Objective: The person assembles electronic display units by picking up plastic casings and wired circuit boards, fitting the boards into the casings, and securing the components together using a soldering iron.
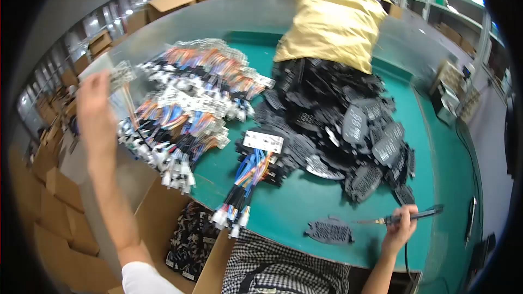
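My left hand [95, 98] is raised at the left, blurred, with its fingers closed on a small circuit board [122, 74] whose wires hang down. Beside it lies a large heap of wired boards [185, 100]. My right hand [402, 223] grips a thin soldering-iron-like tool [422, 214], its tip pointing left over a black plastic panel [329, 231] near the table's front edge. A white board with coloured wires [262, 141] rests on black parts at the middle.
A yellow sack [335, 24] stands behind a big pile of black panels [321, 114] on the green table [283, 215]. An open cardboard box [150, 212] holding dark parts sits below the front edge. A black cable [407, 261] hangs near my right hand.
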A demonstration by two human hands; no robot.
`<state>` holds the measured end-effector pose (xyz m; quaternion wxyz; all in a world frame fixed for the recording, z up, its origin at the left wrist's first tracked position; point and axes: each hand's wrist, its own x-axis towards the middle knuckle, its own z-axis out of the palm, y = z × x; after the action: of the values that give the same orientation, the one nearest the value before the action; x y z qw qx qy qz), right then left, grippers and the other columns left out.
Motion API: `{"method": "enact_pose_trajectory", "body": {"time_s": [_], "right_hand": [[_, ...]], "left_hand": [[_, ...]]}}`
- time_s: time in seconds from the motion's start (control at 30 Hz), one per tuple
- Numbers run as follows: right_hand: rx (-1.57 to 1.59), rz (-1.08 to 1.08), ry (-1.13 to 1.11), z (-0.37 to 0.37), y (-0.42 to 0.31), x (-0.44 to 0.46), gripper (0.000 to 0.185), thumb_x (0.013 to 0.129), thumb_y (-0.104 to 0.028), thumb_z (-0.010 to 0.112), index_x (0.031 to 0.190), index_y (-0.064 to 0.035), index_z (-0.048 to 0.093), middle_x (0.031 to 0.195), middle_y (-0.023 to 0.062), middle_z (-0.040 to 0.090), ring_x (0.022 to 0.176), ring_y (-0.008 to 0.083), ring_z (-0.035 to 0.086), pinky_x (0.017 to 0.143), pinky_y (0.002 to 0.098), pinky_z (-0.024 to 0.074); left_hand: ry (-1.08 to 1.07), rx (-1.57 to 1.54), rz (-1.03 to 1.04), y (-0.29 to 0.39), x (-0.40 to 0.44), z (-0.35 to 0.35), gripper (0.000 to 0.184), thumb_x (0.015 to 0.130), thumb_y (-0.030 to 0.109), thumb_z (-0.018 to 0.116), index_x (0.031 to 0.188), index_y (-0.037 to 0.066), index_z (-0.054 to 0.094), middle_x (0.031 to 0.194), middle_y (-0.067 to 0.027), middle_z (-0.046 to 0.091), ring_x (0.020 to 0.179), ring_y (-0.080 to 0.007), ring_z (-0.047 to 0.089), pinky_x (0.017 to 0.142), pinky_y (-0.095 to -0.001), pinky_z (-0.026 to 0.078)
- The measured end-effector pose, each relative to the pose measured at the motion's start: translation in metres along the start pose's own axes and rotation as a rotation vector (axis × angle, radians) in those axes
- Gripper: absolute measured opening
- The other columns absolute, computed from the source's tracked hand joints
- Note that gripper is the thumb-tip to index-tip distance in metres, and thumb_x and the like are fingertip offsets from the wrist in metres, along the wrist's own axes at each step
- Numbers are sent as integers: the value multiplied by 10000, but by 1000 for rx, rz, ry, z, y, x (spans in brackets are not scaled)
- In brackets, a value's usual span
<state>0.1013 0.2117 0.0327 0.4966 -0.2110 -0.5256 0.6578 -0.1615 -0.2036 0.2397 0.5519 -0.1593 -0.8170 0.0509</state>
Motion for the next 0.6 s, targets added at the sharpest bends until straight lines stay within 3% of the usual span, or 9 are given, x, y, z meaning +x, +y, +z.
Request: {"method": "enact_pose_trajectory", "body": {"time_s": [0.07, 0.1, 0.13, 0.17, 0.23, 0.33, 0.43, 0.6], "right_hand": [[-23, -17, 101, 1, 7, 2, 74, 834, -139, 520, 810, -105, 459, 624, -43, 403, 474, 0, 313, 371, 149, 224], [-37, 94, 90, -2, 2, 2, 89, 801, -71, 522, 781, -118, 449, 726, -47, 412, 592, 18, 385, 433, 149, 309], [-9, 49, -8, -10, 5, 2, 88, 797, -83, 534, 789, -125, 457, 732, -48, 419, 605, 17, 394, 443, 145, 316], [-52, 77, 75, -3, 1, 0, 81, 800, -106, 542, 793, -122, 463, 726, -44, 421, 568, 13, 376, 423, 138, 290], [26, 19, -15, -8, 6, 2, 71, 844, -106, 529, 816, -88, 466, 693, -28, 435, 500, 16, 351, 402, 155, 261], [71, -7, -75, -15, 12, 5, 74, 866, -94, 516, 831, -72, 455, 674, -11, 441, 461, 26, 334, 402, 169, 255], [79, -30, -88, -15, 14, 6, 92, 874, -130, 503, 826, -74, 448, 641, 6, 452, 443, 24, 317, 382, 164, 239], [56, -10, -102, -12, 12, 4, 105, 875, -147, 508, 825, -76, 447, 638, 11, 466, 436, 21, 309, 382, 164, 235]], "left_hand": [[-69, -19, 55, 32, -12, -46, 499, 702, -131, 453, 1182, 1, 497, 1086, -135, 515, 1016, -289, 503, 843, -358, 403], [-109, -112, 63, 59, -21, -60, 531, 690, -147, 468, 1193, 21, 504, 1086, -130, 531, 1005, -292, 514, 841, -356, 406], [-109, -223, 135, 90, -34, -69, 447, 700, -113, 506, 1117, 32, 572, 1056, -122, 557, 978, -283, 539, 824, -348, 419], [-171, -352, 221, 126, -48, -74, 400, 694, -83, 531, 1071, 34, 598, 1041, -121, 566, 968, -275, 547, 816, -346, 423], [-348, -632, 381, 181, -79, -76, 280, 663, 9, 590, 938, 30, 641, 1021, -134, 575, 958, -265, 556, 805, -351, 427], [-437, -1029, 576, 244, -137, -52, 268, 672, 57, 575, 930, -10, 600, 1023, -170, 571, 956, -304, 550, 818, -399, 428], [-524, -1155, 487, 279, -164, -56, 252, 675, -6, 559, 917, 14, 626, 1027, -162, 589, 970, -324, 556, 822, -406, 449], [-562, -1198, 505, 289, -181, -48, 260, 685, 41, 563, 933, -11, 617, 1038, -183, 580, 989, -315, 548, 821, -381, 462]]}}
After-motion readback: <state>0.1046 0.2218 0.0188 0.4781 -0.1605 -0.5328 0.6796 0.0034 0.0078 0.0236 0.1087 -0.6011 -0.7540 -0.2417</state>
